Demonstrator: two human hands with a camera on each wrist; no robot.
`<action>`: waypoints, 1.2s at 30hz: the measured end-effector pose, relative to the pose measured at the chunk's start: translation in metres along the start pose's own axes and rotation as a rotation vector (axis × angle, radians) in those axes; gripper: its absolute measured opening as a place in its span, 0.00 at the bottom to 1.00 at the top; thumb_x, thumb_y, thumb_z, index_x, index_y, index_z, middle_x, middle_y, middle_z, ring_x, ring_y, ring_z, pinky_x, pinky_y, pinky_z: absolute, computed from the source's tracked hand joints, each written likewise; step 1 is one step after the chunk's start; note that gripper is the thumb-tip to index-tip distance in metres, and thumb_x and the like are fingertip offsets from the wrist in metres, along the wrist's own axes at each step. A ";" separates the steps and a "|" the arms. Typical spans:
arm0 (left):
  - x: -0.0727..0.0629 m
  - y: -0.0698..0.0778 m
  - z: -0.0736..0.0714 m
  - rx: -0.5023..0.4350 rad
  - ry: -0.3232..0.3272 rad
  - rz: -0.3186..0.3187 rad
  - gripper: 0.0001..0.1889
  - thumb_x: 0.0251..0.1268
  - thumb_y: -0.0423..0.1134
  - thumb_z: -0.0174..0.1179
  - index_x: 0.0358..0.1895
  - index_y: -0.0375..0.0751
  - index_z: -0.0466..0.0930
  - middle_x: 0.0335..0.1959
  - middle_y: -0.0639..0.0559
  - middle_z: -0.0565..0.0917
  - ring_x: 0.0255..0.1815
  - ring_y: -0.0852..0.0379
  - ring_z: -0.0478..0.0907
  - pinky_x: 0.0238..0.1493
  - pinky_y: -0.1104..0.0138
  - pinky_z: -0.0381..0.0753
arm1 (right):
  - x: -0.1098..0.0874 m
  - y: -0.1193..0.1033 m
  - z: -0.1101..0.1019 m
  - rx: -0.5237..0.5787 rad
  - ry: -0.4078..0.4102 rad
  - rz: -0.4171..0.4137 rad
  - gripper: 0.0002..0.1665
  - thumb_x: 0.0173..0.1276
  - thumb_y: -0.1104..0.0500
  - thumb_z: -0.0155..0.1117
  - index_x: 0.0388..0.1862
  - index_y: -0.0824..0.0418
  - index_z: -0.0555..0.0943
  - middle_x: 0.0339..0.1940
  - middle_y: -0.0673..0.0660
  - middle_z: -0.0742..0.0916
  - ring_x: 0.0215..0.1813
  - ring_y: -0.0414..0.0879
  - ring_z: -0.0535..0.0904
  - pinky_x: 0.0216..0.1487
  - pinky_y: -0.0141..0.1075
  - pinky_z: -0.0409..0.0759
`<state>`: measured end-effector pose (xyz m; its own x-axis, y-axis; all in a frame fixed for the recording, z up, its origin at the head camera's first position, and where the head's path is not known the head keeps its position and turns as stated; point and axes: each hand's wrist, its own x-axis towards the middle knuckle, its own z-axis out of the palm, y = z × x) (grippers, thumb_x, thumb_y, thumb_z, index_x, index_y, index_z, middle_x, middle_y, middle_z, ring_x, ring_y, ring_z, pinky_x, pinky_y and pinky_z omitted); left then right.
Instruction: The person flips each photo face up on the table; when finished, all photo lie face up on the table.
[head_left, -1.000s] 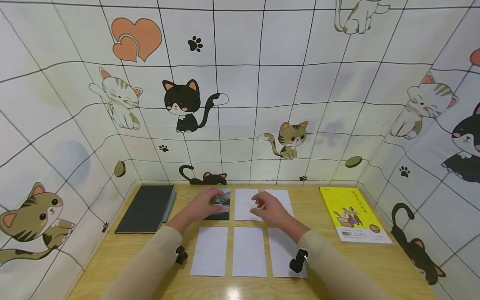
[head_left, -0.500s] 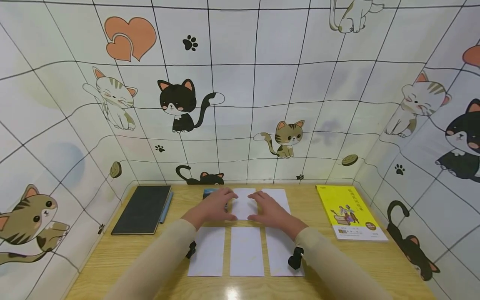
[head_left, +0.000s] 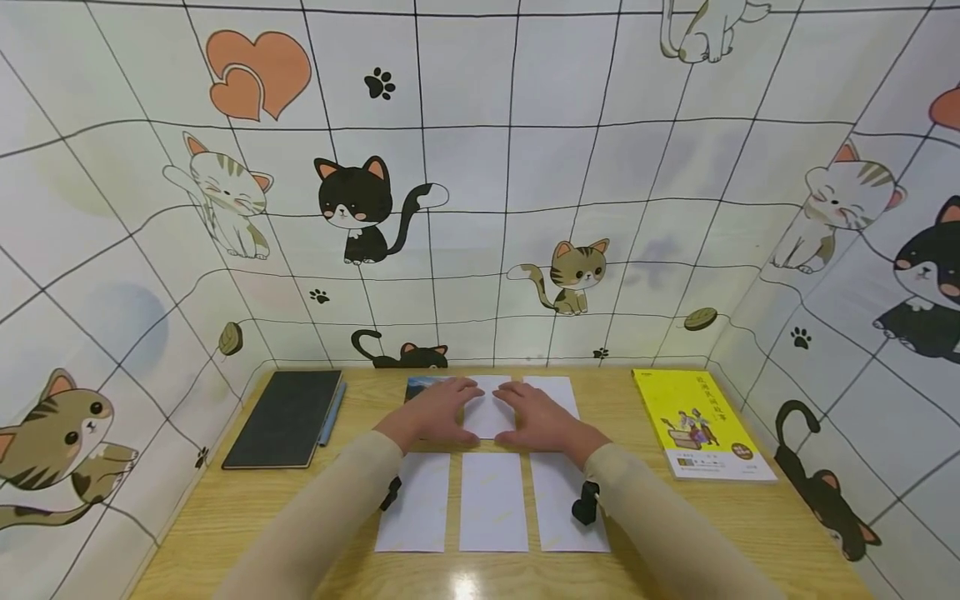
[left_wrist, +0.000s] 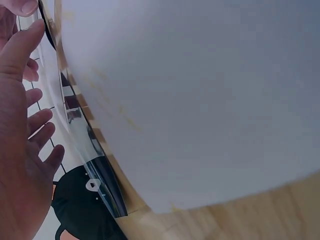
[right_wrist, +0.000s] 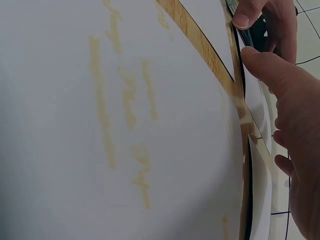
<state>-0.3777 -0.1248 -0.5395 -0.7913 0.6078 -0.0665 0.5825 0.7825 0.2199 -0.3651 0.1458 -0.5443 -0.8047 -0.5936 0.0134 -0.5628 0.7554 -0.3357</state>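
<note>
Both hands stand over the middle card of the back row, a white card (head_left: 489, 410) lying on the table. My left hand (head_left: 435, 414) is at its left side and my right hand (head_left: 543, 421) at its right, fingers loosely bent and thumbs by the near corners. Left of it, a colour picture card (head_left: 422, 385) is partly hidden under the left hand. Another white card (head_left: 553, 393) lies behind the right hand. In the left wrist view the left hand's fingers (left_wrist: 42, 132) are spread apart; in the right wrist view the right thumb (right_wrist: 257, 60) is close to the card's edge.
A front row holds three white cards: left (head_left: 412, 508), middle (head_left: 493, 508) and right (head_left: 562, 508). A black notebook (head_left: 285, 421) with a blue pen (head_left: 332, 414) lies at the left, and a yellow book (head_left: 697, 425) at the right. A cat-print wall cloth (head_left: 480, 183) surrounds the wooden table.
The left hand has moved right from the picture card to the middle card. The right hand has settled beside that card, its fingers less curled. In the last half second both hands barely shift.
</note>
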 end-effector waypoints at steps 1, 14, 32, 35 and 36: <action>0.001 -0.001 0.001 0.000 -0.005 -0.001 0.50 0.65 0.73 0.71 0.86 0.56 0.68 0.87 0.52 0.66 0.87 0.44 0.61 0.84 0.45 0.63 | 0.000 0.001 0.000 -0.003 -0.005 -0.002 0.52 0.71 0.32 0.76 0.87 0.52 0.71 0.86 0.55 0.72 0.86 0.58 0.65 0.83 0.57 0.65; 0.003 0.000 0.004 0.040 -0.047 0.007 0.45 0.70 0.72 0.68 0.83 0.54 0.73 0.84 0.52 0.70 0.85 0.47 0.66 0.82 0.49 0.68 | 0.008 0.004 0.008 0.006 -0.042 -0.058 0.51 0.72 0.31 0.73 0.85 0.55 0.73 0.85 0.55 0.73 0.85 0.56 0.67 0.83 0.55 0.67; 0.004 0.002 0.006 0.057 -0.039 0.034 0.39 0.73 0.72 0.64 0.80 0.56 0.77 0.80 0.55 0.75 0.81 0.50 0.71 0.79 0.52 0.72 | 0.008 0.006 0.012 -0.031 -0.044 -0.062 0.46 0.76 0.31 0.68 0.82 0.56 0.76 0.83 0.56 0.74 0.85 0.52 0.68 0.81 0.50 0.70; 0.004 0.005 0.004 0.048 -0.032 0.066 0.34 0.75 0.70 0.63 0.76 0.57 0.81 0.77 0.56 0.77 0.76 0.52 0.75 0.75 0.52 0.76 | 0.007 0.006 0.010 -0.033 -0.034 -0.083 0.44 0.78 0.33 0.67 0.81 0.57 0.78 0.82 0.56 0.76 0.84 0.53 0.69 0.81 0.50 0.71; 0.003 0.006 0.003 0.045 -0.030 0.078 0.33 0.76 0.69 0.62 0.75 0.58 0.82 0.76 0.57 0.78 0.75 0.52 0.76 0.75 0.52 0.77 | 0.006 0.006 0.010 -0.031 -0.029 -0.093 0.43 0.78 0.33 0.67 0.80 0.58 0.78 0.82 0.57 0.76 0.83 0.53 0.70 0.81 0.50 0.71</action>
<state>-0.3763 -0.1177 -0.5411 -0.7376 0.6705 -0.0802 0.6506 0.7375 0.1811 -0.3720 0.1441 -0.5554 -0.7430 -0.6692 0.0157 -0.6409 0.7045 -0.3049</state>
